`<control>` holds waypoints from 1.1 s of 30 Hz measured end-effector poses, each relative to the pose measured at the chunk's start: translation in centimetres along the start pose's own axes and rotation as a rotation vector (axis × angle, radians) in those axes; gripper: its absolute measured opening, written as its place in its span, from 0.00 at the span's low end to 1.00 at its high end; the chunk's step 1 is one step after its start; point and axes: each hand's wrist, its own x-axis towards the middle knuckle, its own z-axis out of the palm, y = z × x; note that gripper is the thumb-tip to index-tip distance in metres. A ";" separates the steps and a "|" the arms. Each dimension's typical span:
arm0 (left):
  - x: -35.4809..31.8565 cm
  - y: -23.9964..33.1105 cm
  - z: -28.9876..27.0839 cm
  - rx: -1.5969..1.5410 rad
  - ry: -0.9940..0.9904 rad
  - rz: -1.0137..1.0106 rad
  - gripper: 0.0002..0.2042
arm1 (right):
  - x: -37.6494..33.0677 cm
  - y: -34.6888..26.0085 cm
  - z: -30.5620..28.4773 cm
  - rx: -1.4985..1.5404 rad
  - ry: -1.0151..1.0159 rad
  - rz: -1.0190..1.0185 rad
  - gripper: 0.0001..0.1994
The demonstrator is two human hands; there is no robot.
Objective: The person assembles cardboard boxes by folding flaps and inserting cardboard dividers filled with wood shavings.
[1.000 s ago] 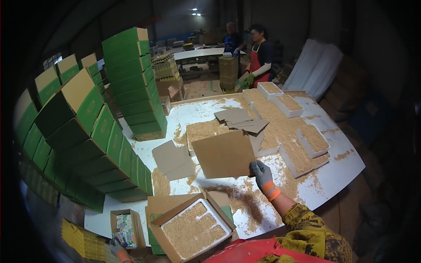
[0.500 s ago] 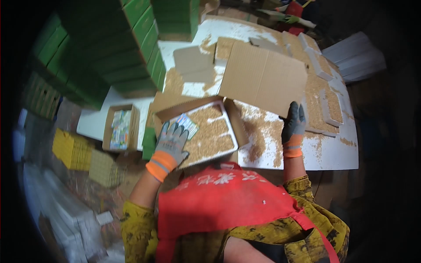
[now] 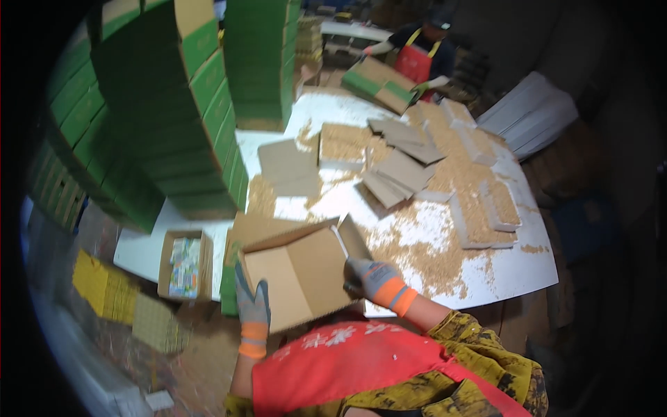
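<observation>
In front of me sits a cardboard box (image 3: 294, 324) with its far and right flaps raised. Inside it, a creased cardboard sheet (image 3: 322, 271) covers most of the contents. A sliver of the white tray's rim (image 3: 338, 240) shows at the far right. My left hand (image 3: 254, 306), in a grey and orange glove, holds the left wall, thumb inside and fingers outside. At the right wall, the gloved fingers of my right hand (image 3: 374, 279) curl over the edge, their tips partly hidden.
Stacked green boxes (image 3: 201, 111) rise at the left, near a small carton of colourful packets (image 3: 185, 267). Sawdust-like grains (image 3: 431, 257), filled white trays (image 3: 479, 215) and cardboard sheets (image 3: 403, 170) cover much of the white table (image 3: 535, 274). Another person (image 3: 417, 59) holds a green-and-brown box (image 3: 379, 83) beyond.
The cardboard sheet moved from my right hand into the box, covering the grain-filled tray and packet. My right hand came left to the box. My left hand moved to its left wall.
</observation>
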 end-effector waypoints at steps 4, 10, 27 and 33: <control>-0.2 -3.6 -0.8 -0.005 0.015 0.099 0.32 | 1.0 -3.2 -1.9 -0.182 -0.100 -0.148 0.17; 0.5 -5.7 0.1 -0.048 0.057 0.041 0.32 | 5.0 -3.9 -0.6 -0.441 -0.184 -0.317 0.36; 2.5 -2.5 -1.8 -0.637 -0.302 -0.138 0.21 | 5.0 -0.3 -1.7 0.281 0.236 -0.285 0.25; 1.6 -10.8 1.8 -0.272 -0.167 -0.240 0.37 | 5.3 7.0 1.3 1.221 0.054 0.310 0.38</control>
